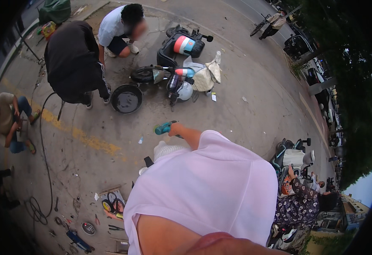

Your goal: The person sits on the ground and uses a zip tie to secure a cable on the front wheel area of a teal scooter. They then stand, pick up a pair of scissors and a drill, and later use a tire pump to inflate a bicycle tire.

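Note:
Neither of my hands can be made out. My pale pink shirt fills the lower middle and hides much of what lies under it. A bare limb comes out past its far edge, beside a teal shoe-like thing; it looks like a leg and foot, though it is small. Beside the shirt is a white ribbed thing, and a small black object lies close by. Beyond, an electric scooter lies on its side with a grey-white cover.
A black basin of water stands by a bending person in dark clothes; another person crouches behind. A person sits at left near a hose. Tools and a jack lie lower left. Someone in a flowered top is at a scooter.

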Available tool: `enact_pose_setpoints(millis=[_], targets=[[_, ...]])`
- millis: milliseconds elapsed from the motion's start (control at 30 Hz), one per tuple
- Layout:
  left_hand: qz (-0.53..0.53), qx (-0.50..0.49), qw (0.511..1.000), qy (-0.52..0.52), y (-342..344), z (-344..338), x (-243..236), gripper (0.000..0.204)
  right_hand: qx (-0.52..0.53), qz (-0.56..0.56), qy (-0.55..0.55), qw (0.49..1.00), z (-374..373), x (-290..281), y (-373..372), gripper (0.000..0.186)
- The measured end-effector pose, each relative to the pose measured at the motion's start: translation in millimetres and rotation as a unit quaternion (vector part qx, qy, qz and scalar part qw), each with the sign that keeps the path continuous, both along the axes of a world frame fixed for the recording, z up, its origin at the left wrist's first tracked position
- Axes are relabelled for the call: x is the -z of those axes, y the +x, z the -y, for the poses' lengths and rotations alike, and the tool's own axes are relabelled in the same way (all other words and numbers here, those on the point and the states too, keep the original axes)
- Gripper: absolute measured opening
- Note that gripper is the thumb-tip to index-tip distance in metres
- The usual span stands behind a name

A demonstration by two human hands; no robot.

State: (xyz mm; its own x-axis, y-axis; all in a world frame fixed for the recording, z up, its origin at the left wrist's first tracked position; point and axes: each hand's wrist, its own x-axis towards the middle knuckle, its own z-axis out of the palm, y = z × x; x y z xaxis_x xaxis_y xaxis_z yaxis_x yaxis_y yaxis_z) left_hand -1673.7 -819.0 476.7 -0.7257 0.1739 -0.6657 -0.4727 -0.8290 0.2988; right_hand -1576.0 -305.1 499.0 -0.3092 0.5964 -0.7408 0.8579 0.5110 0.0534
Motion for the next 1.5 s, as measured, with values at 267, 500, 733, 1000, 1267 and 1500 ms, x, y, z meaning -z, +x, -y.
enact_pose_setpoints(millis=[267, 500, 733, 1000, 1267, 1500], targets=[[-0.022, -0.117, 0.988, 0.098, -5, 62, 2, 0.032, 0.045, 0.021, -0.128, 0.991, 9, 44, 1, 0.037], [-0.022, -0.386, 0.919, 0.081, 63, 121, 7, 0.035, -0.281, 0.08, -0.173, 0.941, 23, 68, -112, 0.043], [-0.04, -0.482, 0.875, 0.016, 58, 141, -9, 0.037, -0.364, 0.074, -0.228, 0.9, 107, 80, -291, 0.041], [0.062, -0.587, 0.803, -0.081, 18, 136, -77, 0.037, -0.447, 0.119, -0.36, 0.81, 244, 88, -452, 0.041], [0.059, -0.674, 0.736, 0.005, -28, 135, -68, 0.033, -0.424, 0.19, -0.315, 0.828, 365, 77, -517, 0.037], [-0.024, -0.61, 0.792, -0.021, -25, 135, -62, 0.035, -0.614, 0.135, -0.285, 0.724, 455, 58, -518, 0.042]])
